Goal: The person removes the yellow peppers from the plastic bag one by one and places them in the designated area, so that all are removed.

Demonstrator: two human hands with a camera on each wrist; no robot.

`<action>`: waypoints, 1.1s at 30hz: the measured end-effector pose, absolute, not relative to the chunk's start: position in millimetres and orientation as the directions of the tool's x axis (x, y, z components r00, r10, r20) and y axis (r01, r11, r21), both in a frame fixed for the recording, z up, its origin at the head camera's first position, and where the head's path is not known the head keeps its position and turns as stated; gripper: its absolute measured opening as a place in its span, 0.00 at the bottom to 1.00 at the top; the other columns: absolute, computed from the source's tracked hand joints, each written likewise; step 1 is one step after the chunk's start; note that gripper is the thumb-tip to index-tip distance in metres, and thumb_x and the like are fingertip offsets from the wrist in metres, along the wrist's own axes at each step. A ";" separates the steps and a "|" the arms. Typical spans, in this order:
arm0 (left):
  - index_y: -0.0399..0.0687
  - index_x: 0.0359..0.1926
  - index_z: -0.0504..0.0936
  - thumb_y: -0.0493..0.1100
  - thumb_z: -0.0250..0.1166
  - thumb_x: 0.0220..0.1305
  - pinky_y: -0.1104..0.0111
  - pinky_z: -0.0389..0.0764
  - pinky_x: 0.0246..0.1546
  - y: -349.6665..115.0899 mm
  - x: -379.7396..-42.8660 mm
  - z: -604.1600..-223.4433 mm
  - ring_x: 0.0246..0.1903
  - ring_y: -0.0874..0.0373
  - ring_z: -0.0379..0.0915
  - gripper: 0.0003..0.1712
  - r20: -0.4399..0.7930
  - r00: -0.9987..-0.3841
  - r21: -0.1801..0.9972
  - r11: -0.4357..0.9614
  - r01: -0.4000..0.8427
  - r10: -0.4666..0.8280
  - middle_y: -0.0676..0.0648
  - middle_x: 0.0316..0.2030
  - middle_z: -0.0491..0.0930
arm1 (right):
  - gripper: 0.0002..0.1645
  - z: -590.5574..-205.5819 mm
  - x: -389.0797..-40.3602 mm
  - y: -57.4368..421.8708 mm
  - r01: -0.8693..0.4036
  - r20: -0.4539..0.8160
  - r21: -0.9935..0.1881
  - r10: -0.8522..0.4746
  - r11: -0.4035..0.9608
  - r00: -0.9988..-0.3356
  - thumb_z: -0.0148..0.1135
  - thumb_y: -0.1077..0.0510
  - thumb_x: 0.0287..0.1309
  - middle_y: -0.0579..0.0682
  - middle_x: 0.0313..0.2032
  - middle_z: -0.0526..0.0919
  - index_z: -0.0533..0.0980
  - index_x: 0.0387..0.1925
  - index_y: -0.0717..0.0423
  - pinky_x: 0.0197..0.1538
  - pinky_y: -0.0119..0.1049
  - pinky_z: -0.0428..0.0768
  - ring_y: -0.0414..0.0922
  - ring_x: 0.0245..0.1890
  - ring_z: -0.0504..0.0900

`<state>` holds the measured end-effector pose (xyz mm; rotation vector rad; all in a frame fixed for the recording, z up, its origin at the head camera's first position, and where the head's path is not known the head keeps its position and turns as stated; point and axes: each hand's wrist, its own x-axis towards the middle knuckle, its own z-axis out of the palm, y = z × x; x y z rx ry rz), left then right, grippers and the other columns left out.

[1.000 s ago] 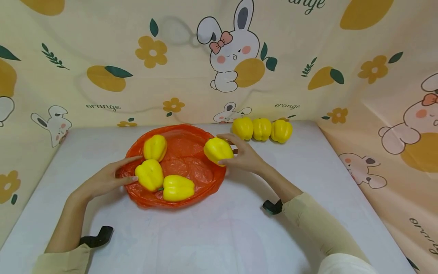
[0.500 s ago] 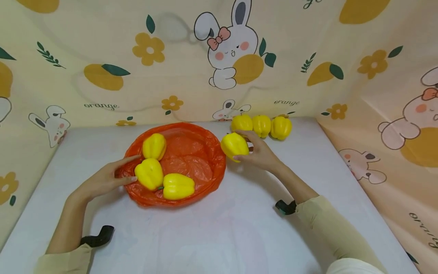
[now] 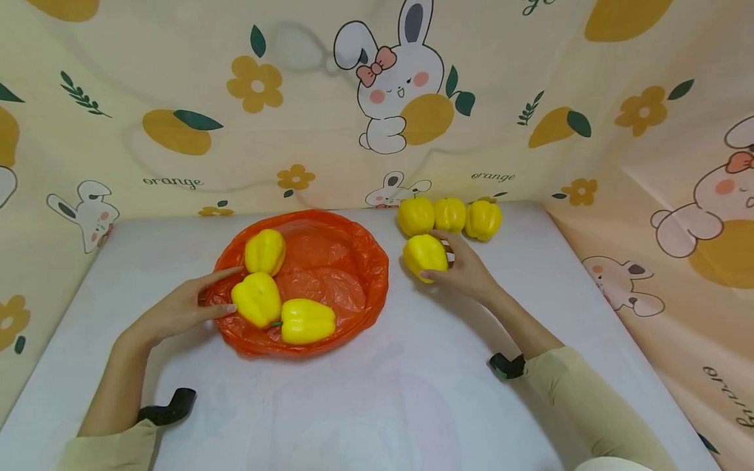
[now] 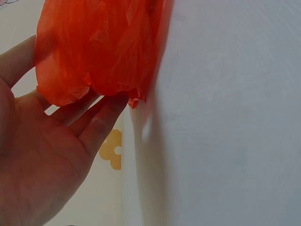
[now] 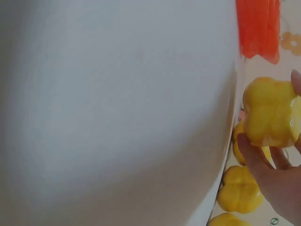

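A yellow bell pepper (image 3: 425,256) is gripped between the thumb and fingers of my right hand (image 3: 465,269), to the right of the red plastic bag; the right wrist view shows it raised off the table. The bag (image 3: 371,307) lies spread wide with its mouth up. Three yellow bell peppers are inside: one at the back left (image 3: 265,252), one at the left (image 3: 257,299) and one at the front (image 3: 307,321). My left hand (image 3: 177,306) holds the bag's left edge, thumb and index finger reaching over the rim. Its other fingers lie against the outer plastic (image 4: 101,52).
Behind the right hand, three more yellow bell peppers stand side by side at the table's back edge: left (image 3: 415,216), middle (image 3: 450,215) and right (image 3: 483,220). A rabbit-and-orange printed cloth (image 3: 330,150) hangs behind and beside the white table (image 3: 353,405).
My right hand has carried its bell pepper rightward, from over the bag's right rim to the table side in front of the back row. The left hand and bag stay in place.
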<state>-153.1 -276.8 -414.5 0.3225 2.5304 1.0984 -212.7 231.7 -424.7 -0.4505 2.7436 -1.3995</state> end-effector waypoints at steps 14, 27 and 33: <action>0.52 0.76 0.60 0.57 0.66 0.65 0.33 0.64 0.61 -275.8 -154.1 -415.5 0.65 0.35 0.56 0.43 -0.220 -0.905 0.755 0.651 0.078 0.363 0.32 0.71 0.59 | 0.51 -427.1 -218.5 237.7 -0.187 0.078 -0.758 -0.197 0.625 -0.977 0.79 0.52 0.49 0.57 0.67 0.66 0.62 0.71 0.54 0.65 0.59 0.70 0.59 0.64 0.67; 0.52 0.75 0.61 0.57 0.66 0.65 0.32 0.61 0.62 -277.1 -155.7 -417.0 0.67 0.34 0.54 0.42 -0.211 -0.906 0.757 0.648 0.087 0.368 0.32 0.71 0.58 | 0.53 -430.7 -225.2 234.9 -0.157 0.055 -0.760 -0.178 0.631 -0.983 0.78 0.52 0.50 0.59 0.67 0.65 0.59 0.71 0.59 0.66 0.56 0.69 0.58 0.64 0.69; 0.52 0.75 0.61 0.57 0.66 0.65 0.31 0.59 0.62 -278.1 -157.1 -415.4 0.66 0.34 0.55 0.42 -0.212 -0.902 0.753 0.651 0.094 0.375 0.32 0.71 0.58 | 0.55 -432.5 -224.2 236.1 -0.134 0.038 -0.771 -0.165 0.623 -0.986 0.79 0.50 0.49 0.59 0.68 0.64 0.57 0.72 0.58 0.67 0.55 0.69 0.60 0.64 0.69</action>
